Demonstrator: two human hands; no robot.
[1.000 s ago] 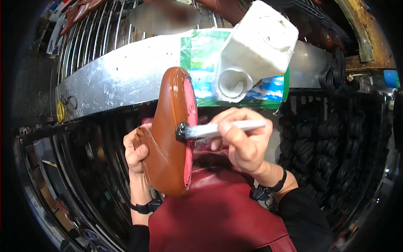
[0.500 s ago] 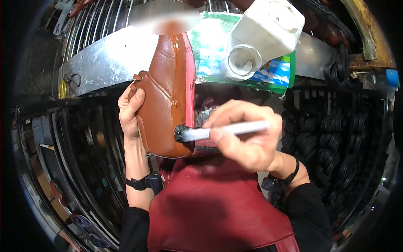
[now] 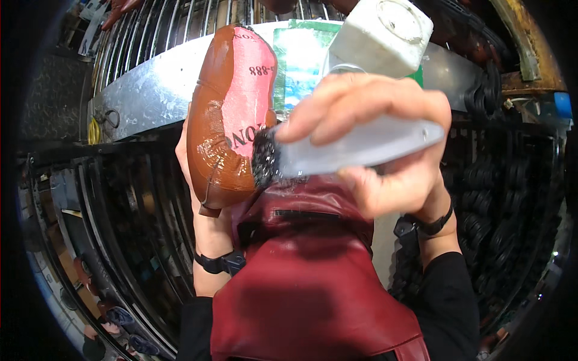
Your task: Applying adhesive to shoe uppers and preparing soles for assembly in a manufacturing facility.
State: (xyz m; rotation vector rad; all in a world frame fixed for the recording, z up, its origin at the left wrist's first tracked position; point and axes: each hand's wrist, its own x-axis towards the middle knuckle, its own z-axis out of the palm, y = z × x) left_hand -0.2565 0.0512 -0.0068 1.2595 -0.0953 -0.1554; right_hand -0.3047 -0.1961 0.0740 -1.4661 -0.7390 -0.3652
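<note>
A brown leather shoe upper (image 3: 208,132) is turned so that its pink underside (image 3: 253,78), with dark printing, faces up. Its lower edge shines as if wet. My left hand (image 3: 183,153) grips the shoe from behind on the left; most of its fingers are hidden by it. In my right hand (image 3: 391,108) is a brush (image 3: 361,147) with a flat whitish handle, pinched between thumb and fingers. The brush's dark, wet bristles (image 3: 265,159) touch the underside's edge near the heel or toe end; I cannot tell which.
A white plastic container (image 3: 385,42) with a cut-open mouth lies behind my right hand, on a green and blue printed sheet (image 3: 295,66). Beneath is a metal bench (image 3: 144,84), with metal bars beyond. Dark racks stand on both sides. A dark red apron (image 3: 313,271) covers my lap.
My left hand has rolled the shoe over, from its brown side to its pink underside. My right hand has risen closer, with the brush turned flatter and its bristles moved up along the edge.
</note>
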